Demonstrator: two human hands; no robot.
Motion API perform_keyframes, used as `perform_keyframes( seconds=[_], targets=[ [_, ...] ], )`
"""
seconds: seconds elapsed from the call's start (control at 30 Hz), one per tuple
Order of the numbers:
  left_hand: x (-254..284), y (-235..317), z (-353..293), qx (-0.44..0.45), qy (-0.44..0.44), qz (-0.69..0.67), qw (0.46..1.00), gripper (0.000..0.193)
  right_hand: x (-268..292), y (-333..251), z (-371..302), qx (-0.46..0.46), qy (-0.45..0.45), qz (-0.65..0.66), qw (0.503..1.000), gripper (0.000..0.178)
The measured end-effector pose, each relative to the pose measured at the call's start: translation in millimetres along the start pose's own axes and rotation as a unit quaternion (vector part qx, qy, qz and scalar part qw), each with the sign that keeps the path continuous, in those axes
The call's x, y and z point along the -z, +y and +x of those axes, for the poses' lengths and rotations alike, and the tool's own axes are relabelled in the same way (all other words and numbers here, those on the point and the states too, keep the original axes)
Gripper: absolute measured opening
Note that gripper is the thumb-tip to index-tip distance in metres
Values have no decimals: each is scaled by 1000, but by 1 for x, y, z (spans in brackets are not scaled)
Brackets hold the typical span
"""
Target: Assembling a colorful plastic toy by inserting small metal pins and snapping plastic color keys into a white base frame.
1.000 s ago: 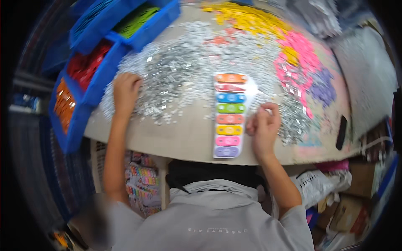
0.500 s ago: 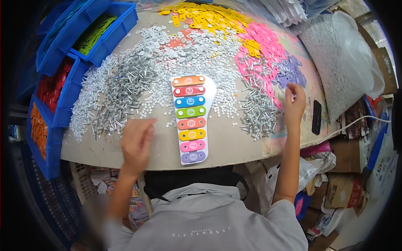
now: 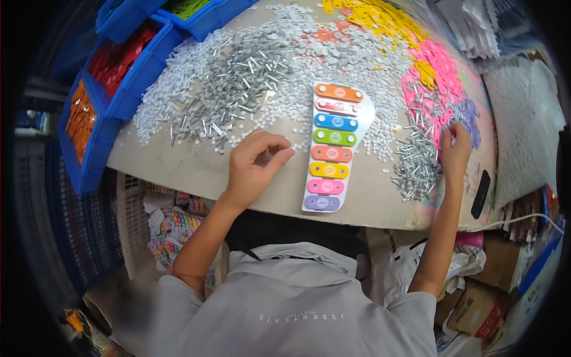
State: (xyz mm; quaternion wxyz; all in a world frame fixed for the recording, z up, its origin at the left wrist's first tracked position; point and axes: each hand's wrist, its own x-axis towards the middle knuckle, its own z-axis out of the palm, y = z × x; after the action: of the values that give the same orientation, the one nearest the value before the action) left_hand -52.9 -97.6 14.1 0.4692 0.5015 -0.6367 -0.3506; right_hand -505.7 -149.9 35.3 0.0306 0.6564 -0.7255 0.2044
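A toy xylophone [image 3: 359, 127] lies on the table in front of me, its coloured bars on a white base. White caps sit on both ends of the upper bars; the lower ones show dark holes. Just left of it, my left hand [image 3: 253, 163] hovers with thumb and forefinger pinched together; anything between them is too small to make out. On the right, my right hand [image 3: 455, 146] has its fingers curled in beside a pile of metal pins [image 3: 416, 169] and purple bars [image 3: 470, 119]. What those fingers hold, if anything, is hidden.
White caps [image 3: 285, 113] and more metal pins [image 3: 238, 83] spread across the table [image 3: 196, 172]. Yellow bars [image 3: 386, 18] and pink bars [image 3: 443, 68] lie farther back. Blue bins [image 3: 98, 152] line the left edge. At right are a black phone [image 3: 480, 193] and a full clear bag [image 3: 523, 119].
The whole view has shifted, so the table appears farther right and higher. My left hand has come nearer the xylophone, its thumb and forefinger now clearly pinched. My right hand is closer to the pins.
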Motion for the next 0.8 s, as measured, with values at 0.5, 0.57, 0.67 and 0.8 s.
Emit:
perform_keyframes(
  seconds=[0.5, 0.57, 0.67, 0.8],
  targets=[
    [-16, 16, 14, 267, -161, -335, 889, 15, -3, -186, -93, -185, -243, 591, 746, 11],
    [-21, 14, 14, 274, -160, -320, 892, 16, -6, -194, -92, -192, -243, 588, 747, 11],
    [-22, 15, 17, 271, -166, -318, 893, 16, -9, -197, -92, -200, -240, 580, 752, 12],
    [-23, 16, 20, 268, -165, -325, 892, 15, -11, -195, -93, -197, -218, 579, 760, 12]
  ],
)
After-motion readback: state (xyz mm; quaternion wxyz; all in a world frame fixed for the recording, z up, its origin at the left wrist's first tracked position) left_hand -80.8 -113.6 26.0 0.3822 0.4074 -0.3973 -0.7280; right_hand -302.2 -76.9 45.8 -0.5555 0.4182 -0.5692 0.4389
